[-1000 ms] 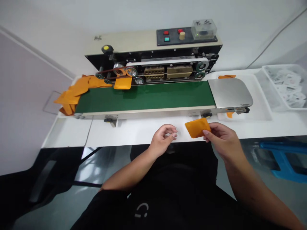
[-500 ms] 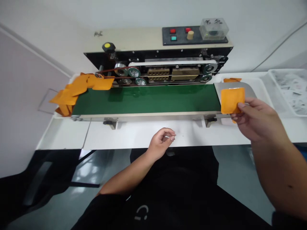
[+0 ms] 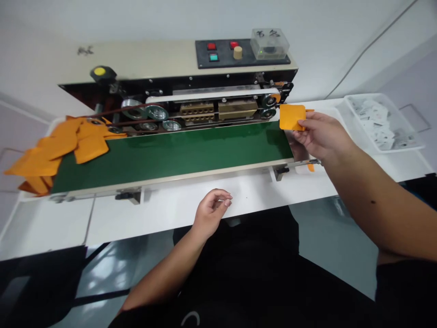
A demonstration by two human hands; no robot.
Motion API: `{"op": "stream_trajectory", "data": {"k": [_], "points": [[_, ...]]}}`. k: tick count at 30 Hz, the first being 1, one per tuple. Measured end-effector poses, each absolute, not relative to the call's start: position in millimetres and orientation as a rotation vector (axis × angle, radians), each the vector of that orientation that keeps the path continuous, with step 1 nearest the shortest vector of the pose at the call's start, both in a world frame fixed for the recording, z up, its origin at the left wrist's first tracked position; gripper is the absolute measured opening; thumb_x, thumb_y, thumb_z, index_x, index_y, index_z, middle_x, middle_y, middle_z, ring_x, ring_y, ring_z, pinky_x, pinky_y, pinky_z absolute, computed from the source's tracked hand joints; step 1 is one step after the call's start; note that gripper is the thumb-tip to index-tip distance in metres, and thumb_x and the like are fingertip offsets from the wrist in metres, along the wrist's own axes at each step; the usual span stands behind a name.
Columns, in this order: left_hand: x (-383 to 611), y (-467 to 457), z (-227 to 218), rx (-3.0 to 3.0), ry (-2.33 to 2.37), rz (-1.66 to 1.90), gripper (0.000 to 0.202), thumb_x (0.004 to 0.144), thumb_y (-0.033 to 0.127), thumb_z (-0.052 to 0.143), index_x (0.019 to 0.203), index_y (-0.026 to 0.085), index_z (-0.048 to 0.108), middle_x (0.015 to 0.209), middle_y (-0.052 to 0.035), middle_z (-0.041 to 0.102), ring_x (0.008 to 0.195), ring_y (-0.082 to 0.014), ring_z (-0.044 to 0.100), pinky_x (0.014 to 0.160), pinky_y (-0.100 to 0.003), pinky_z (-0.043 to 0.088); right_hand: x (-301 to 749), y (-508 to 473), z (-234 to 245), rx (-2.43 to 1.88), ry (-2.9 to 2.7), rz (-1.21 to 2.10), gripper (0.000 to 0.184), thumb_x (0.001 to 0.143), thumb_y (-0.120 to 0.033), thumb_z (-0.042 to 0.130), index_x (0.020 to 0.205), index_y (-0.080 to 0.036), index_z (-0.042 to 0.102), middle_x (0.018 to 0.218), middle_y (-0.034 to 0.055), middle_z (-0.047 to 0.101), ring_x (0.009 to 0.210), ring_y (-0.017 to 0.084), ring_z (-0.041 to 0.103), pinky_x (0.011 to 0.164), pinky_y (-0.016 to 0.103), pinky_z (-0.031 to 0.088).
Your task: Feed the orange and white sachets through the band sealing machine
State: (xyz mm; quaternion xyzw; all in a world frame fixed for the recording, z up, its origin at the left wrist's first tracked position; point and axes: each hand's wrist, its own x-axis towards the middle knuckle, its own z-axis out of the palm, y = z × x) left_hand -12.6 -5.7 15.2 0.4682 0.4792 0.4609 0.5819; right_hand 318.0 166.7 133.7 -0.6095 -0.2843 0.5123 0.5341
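Between the thumb and fingers of my right hand point(image 3: 324, 134) is a small square orange pouch point(image 3: 292, 117), held flat by its right edge. The pouch is level with the right-hand rollers of the band sealer point(image 3: 218, 109), just above the right end of the green conveyor belt point(image 3: 177, 152). I cannot tell whether it touches the rollers. My left hand point(image 3: 212, 210) rests near the table's front edge, loosely curled, with a gap between thumb and fingers and nothing in it. Several orange pouches point(image 3: 63, 141) lie heaped at the belt's left end, some lying on the belt.
A clear bin point(image 3: 406, 146) of small white packets stands at the right. A control panel point(image 3: 221, 61) with buttons, a knob and a clear box sits on top of the sealer. Another orange piece point(image 3: 310, 167) shows below my right wrist. Brackets point(image 3: 282, 171) jut out under the belt.
My right hand has carried the pouch from over the metal plate up to the sealer's right-hand rollers. The view has shifted right and tilted. My left hand keeps its loose curl.
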Motion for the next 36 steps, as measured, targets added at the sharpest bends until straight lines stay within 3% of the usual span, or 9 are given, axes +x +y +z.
{"op": "stream_trajectory", "data": {"k": [6, 17, 24, 27, 31, 36], "points": [[-15, -4, 14, 1.100, 1.129, 1.068, 0.027, 0.095, 0.046, 0.082, 0.105, 0.021, 0.077, 0.103, -0.0084, 0.075, 0.091, -0.0197, 0.071, 0.087, -0.032, 0.059, 317, 179, 126, -1.451, -0.730, 1.262, 0.018, 0.093, -0.001, 0.066, 0.095, -0.018, 0.070, 0.085, 0.0055, 0.072, 0.064, 0.010, 0.069, 0.059, 0.016, 0.067], [-16, -3, 12, 1.108, 1.128, 1.059, 0.027, 0.096, 0.047, 0.081, 0.104, 0.021, 0.078, 0.103, -0.0089, 0.076, 0.092, -0.0203, 0.071, 0.087, -0.034, 0.059, 301, 189, 133, -1.499, -0.771, 1.325, 0.017, 0.098, -0.004, 0.064, 0.095, -0.020, 0.070, 0.080, 0.0021, 0.073, 0.058, 0.007, 0.066, 0.058, 0.013, 0.064], [-18, -6, 12, 1.107, 1.126, 1.059, 0.027, 0.096, 0.047, 0.081, 0.104, 0.021, 0.077, 0.104, -0.0087, 0.076, 0.093, -0.0203, 0.071, 0.088, -0.033, 0.059, 302, 173, 140, -1.489, -0.809, 1.252, 0.014, 0.095, -0.011, 0.074, 0.092, -0.025, 0.071, 0.085, -0.0005, 0.076, 0.064, 0.009, 0.070, 0.065, 0.017, 0.066], [-19, -7, 11, 1.109, 1.127, 1.067, 0.027, 0.096, 0.046, 0.081, 0.105, 0.021, 0.077, 0.104, -0.0087, 0.076, 0.093, -0.0203, 0.072, 0.088, -0.033, 0.059, 318, 159, 145, -1.463, -0.805, 1.140, 0.015, 0.094, -0.009, 0.071, 0.094, -0.024, 0.072, 0.083, 0.0000, 0.076, 0.061, 0.009, 0.067, 0.065, 0.019, 0.065], [-19, -6, 12, 1.107, 1.128, 1.063, 0.027, 0.096, 0.046, 0.082, 0.104, 0.021, 0.077, 0.102, -0.0081, 0.076, 0.090, -0.0194, 0.072, 0.087, -0.032, 0.060, 365, 143, 139, -1.458, -0.795, 0.826, 0.018, 0.089, -0.003, 0.068, 0.092, -0.021, 0.072, 0.079, 0.0031, 0.073, 0.058, 0.012, 0.067, 0.053, 0.022, 0.055], [-16, -6, 15, 1.118, 1.142, 1.056, 0.028, 0.094, 0.047, 0.083, 0.103, 0.021, 0.077, 0.101, -0.0077, 0.077, 0.089, -0.0190, 0.072, 0.087, -0.032, 0.061, 444, 126, 109, -1.726, -0.779, 0.518, 0.024, 0.093, -0.001, 0.062, 0.088, -0.022, 0.071, 0.073, 0.0018, 0.071, 0.058, 0.013, 0.065, 0.052, 0.026, 0.047]]}}
